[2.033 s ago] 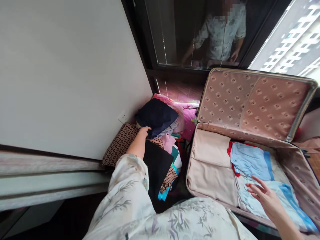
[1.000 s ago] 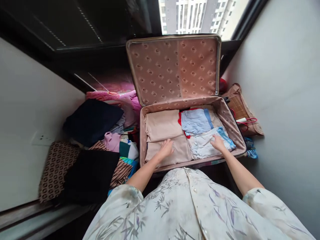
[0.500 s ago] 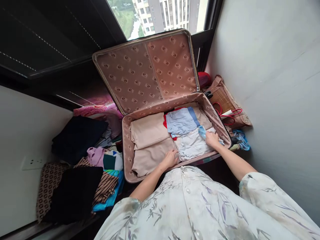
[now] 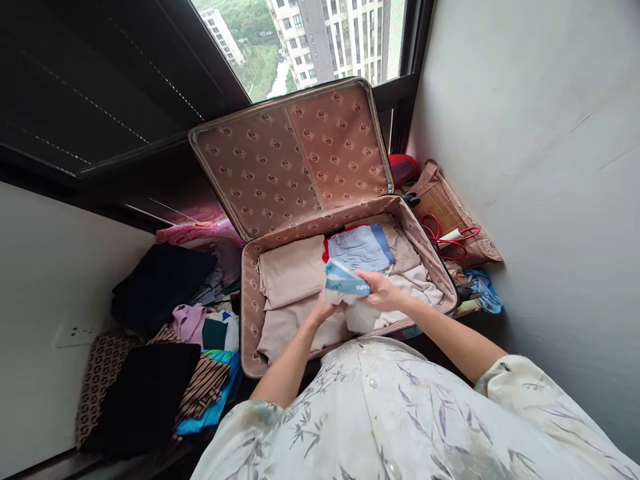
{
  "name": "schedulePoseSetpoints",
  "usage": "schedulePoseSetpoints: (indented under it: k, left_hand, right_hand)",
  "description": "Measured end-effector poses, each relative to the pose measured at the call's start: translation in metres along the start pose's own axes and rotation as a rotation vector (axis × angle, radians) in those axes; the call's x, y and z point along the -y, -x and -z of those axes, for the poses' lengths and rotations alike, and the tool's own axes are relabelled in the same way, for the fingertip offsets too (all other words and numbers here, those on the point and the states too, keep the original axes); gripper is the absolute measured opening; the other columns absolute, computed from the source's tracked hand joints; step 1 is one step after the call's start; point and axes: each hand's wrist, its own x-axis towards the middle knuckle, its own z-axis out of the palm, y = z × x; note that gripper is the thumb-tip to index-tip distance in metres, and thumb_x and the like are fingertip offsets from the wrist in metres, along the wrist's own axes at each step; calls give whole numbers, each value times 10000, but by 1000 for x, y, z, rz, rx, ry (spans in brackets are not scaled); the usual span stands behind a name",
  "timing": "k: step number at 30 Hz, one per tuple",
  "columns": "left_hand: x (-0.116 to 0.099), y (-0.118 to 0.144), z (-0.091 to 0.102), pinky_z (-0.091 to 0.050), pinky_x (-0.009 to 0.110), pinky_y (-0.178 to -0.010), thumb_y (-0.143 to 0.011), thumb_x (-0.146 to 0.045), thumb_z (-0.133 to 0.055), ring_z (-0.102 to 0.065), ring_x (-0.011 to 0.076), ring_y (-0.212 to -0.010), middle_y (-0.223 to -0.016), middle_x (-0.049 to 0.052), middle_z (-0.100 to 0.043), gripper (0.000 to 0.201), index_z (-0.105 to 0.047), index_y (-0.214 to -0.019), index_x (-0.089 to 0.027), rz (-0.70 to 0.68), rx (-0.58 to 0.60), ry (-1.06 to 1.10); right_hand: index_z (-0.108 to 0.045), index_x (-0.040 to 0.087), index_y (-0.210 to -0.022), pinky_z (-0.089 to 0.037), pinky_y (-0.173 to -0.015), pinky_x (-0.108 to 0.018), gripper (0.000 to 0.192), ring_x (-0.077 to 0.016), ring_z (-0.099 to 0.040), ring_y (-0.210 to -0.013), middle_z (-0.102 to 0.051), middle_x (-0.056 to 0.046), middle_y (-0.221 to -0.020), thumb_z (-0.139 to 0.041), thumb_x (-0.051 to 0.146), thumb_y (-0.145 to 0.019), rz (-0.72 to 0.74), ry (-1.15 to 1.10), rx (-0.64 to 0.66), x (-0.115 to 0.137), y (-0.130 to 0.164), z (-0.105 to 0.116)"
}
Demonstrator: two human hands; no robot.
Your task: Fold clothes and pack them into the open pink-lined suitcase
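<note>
Both my hands hold a white garment with a light-blue lettered band (image 4: 346, 283) above the open suitcase (image 4: 246, 310). My left hand (image 4: 323, 309) grips its left end from below, with fingers partly hidden. On the other end, my right hand (image 4: 379, 292) is closed with the thumb on top. Just behind them a folded light-blue garment with a darker blue edge (image 4: 359, 247) lies over red cloth (image 4: 327, 251). Folded beige clothes (image 4: 291, 268) fill the suitcase's left side. White cloth (image 4: 420, 288) lies at the near right, partly behind my right forearm.
Against the window (image 4: 300, 47) leans the raised suitcase lid (image 4: 295, 157). Piled clothes (image 4: 163, 277) and a black folded garment (image 4: 143, 397) lie at left. To the right are a brown bag (image 4: 453, 207), a red cord (image 4: 434, 230) and the wall (image 4: 525, 133).
My right hand has moved left, bringing the blue-banded white garment off the suitcase's right side. My left hand has left the beige clothes and now grips it too. The view has shifted slightly.
</note>
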Motion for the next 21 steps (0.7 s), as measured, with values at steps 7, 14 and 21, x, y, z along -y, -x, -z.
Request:
schedulePoseSetpoints:
  k: [7, 14, 21]
  left_hand:
    - [33, -11, 84, -463, 394, -1071, -687, -256, -783, -613, 261, -1194, -1249, 99, -664, 524, -634, -1185, -188, 105, -673, 303]
    - [65, 22, 9, -535, 395, -950, -677, -260, -776, -698, 272, -1034, -1108, 152, -723, 370, -687, -1019, -153, 409, -498, 528]
    - [85, 63, -28, -556, 397, -859, -600, -469, -778, -706, 293, -1010, -1137, 190, -725, 540, -704, -1018, -137, 475, -488, 658]
  right_hand:
    - [-656, 184, -953, -486, -836, -288, 311, -214, -615, -919, -664, -4, -904, -665, 281, -657, -597, 218, -352, -85, -59, 76]
    - [-452, 115, -1404, -355, -1108, -589, 903, -438, -383, -1397, -418, -283, -1515, -801, 426, -631, -975, 434, -591, -160, -67, 77]
    - [-465, 113, -1396, -363, -1080, -528, 708, -381, -484, -1310, -567, -241, -1375, -718, 301, -761, -953, 832, -462, -167, -95, 49]
